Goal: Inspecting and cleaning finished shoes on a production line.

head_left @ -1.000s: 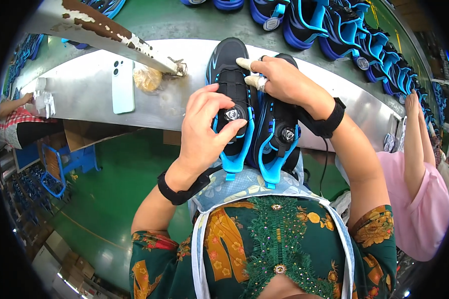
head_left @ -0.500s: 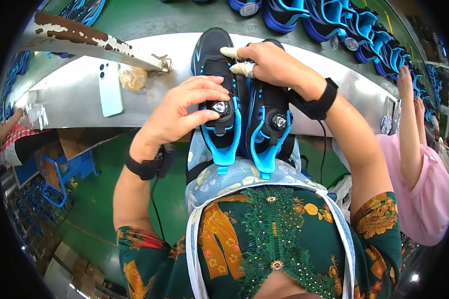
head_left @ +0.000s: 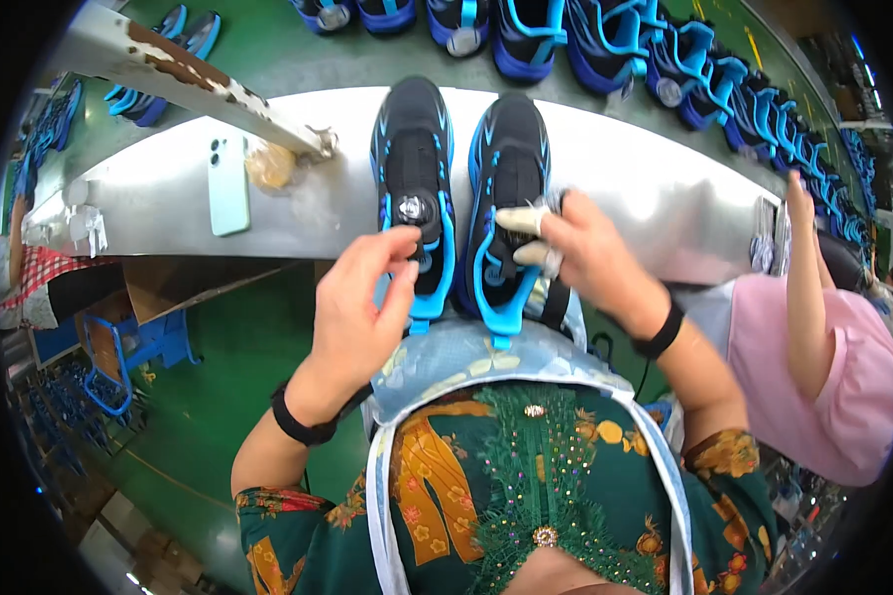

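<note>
The left hand [head_left: 352,312] is half curled, thumb and fingertips slightly parted at the collar of the left shoe [head_left: 410,124]; whether it grips the shoe, I cannot tell. The right hand [head_left: 605,258], with pale covers on 2 digits, reaches over the dial area of the right shoe [head_left: 513,129]; its hold is also unclear. Both shoes, black with blue edging, lie side by side, toes away from the person, on the near edge of a metal bench [head_left: 635,154], heels by the patterned apron [head_left: 481,359]. A round dial [head_left: 412,208] shows on the left shoe. Leftward lie a yellowish lump [head_left: 270,167] and a pale green phone [head_left: 228,190]. Beyond the bench stand more shoes [head_left: 528,42] in a row; a co-worker in pink [head_left: 779,382] is at right.
</note>
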Demonstrator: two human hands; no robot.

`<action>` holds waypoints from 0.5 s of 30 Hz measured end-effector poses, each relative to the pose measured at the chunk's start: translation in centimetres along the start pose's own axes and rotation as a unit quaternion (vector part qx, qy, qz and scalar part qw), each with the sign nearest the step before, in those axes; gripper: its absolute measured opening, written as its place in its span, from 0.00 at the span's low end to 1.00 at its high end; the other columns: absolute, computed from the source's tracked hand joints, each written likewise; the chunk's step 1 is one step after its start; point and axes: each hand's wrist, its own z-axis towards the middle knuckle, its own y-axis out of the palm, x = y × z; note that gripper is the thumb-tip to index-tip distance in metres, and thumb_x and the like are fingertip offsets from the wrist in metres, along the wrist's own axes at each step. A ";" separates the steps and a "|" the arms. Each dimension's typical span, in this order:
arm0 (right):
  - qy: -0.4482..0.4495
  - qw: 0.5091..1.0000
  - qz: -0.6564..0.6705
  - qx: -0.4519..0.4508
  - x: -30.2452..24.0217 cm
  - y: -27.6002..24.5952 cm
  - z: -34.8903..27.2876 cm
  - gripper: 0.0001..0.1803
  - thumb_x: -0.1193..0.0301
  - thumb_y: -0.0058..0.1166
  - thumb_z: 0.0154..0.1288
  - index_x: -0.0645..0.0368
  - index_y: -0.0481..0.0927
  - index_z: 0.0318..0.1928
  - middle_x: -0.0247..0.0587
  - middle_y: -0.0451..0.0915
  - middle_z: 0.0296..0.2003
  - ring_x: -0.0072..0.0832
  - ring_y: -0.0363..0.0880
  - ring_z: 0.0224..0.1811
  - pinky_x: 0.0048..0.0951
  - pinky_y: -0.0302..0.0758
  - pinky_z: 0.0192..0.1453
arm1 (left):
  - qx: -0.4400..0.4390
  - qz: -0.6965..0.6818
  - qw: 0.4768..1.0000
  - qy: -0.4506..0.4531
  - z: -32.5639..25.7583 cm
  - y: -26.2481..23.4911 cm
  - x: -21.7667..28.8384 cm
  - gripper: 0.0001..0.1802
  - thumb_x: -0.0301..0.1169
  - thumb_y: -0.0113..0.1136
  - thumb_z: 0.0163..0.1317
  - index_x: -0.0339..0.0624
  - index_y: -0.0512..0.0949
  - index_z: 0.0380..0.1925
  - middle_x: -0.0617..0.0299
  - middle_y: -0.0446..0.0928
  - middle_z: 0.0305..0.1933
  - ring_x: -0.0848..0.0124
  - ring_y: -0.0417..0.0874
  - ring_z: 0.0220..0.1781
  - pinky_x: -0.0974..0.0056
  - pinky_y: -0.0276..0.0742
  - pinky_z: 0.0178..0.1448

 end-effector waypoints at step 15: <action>0.118 0.980 -0.159 -0.031 4.8 -8.8 17.2 0.33 0.59 0.67 0.57 0.47 0.73 0.63 0.55 0.83 0.40 0.51 0.82 0.44 0.43 0.78 0.50 | -0.241 0.206 0.948 0.006 6.4 -3.0 -3.6 0.25 0.24 0.58 0.54 0.46 0.75 0.56 0.44 0.81 0.39 0.46 0.83 0.42 0.48 0.78 0.44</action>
